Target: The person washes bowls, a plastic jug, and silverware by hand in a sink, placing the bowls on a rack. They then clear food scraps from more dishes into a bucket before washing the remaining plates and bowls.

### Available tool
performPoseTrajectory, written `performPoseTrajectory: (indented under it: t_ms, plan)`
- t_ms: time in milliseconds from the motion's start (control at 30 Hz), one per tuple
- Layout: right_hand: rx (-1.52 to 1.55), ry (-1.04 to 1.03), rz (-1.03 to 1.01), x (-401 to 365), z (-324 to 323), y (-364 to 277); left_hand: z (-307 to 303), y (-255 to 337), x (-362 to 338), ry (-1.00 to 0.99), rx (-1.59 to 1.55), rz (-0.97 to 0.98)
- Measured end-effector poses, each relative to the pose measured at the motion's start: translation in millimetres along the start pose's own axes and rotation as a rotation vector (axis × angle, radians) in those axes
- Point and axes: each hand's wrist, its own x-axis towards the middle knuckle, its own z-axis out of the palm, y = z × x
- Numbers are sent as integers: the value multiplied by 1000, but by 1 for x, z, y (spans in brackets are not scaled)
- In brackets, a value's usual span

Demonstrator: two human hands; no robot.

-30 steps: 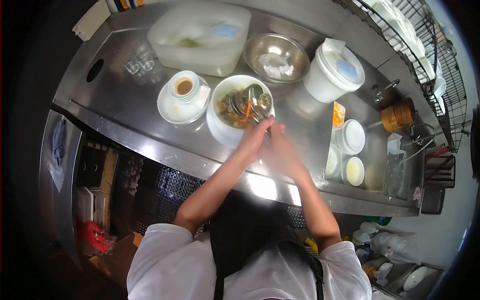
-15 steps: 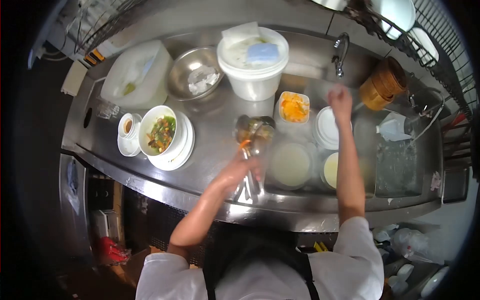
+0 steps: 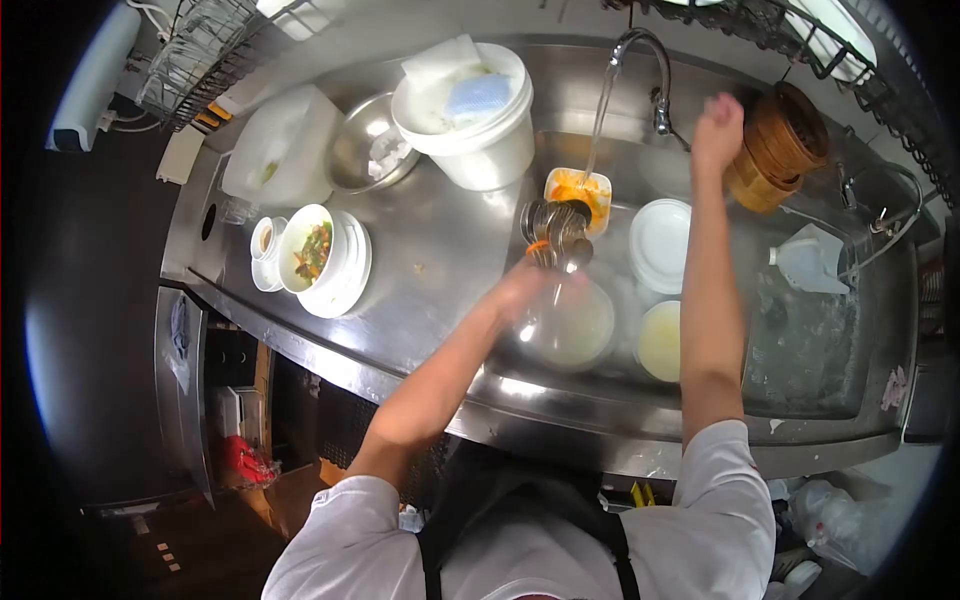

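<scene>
Sink station: cutlery held above the basin.
A white bowl of vegetable scraps [image 3: 318, 250] is stacked on plates at left; the left hand [image 3: 520, 290] is closed round a bundle of metal spoons [image 3: 555, 232] beside an orange-stained square tub [image 3: 578, 190] under the running steel tap [image 3: 640, 50]; the right hand [image 3: 718, 125] is raised, grip indiscernible.

food bowl [image 3: 316, 250] left of sink [image 3: 800, 345] | tub [image 3: 470, 135] behind | spoons [image 3: 553, 232], faucet [image 3: 640, 48] over sink | plate [image 3: 660, 240] in sink

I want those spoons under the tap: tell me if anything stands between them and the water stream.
Nothing visible. The spoons in the left hand sit beside the stream, which falls into the orange-stained tub.
</scene>
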Motion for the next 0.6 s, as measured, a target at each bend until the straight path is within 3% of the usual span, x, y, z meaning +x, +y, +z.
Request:
performPoseTrajectory:
  t_ms: [33,133,167,267,367,433,500,567,600]
  plan:
    - [87,-41,-100,8,-5,-54,1,-3,5,4,-9,-15]
    - [-153,-342,-454,8,7,-148,1,-8,23,-15,1,-48]
    - [-236,-441,-673,12,15,-155,3,-10,29,-18,-13,-32]
    - [-286,-608,-1003,14,11,-151,13,-9,44,-12,-47,9]
    - [118,-635,-549,17,-16,-134,22,1,60,-18,-57,64]
    - [571,-392,-249,10,-35,-122,25,7,75,-17,-95,-12]
    - [349,-152,-82,-14,-43,-75,25,10,92,-48,-105,-52]
    - [128,-531,481,-68,-53,-33,25,9,110,-103,-91,-55]
    - [193,-578,661,-105,-54,-7,28,11,114,-127,-24,-57]
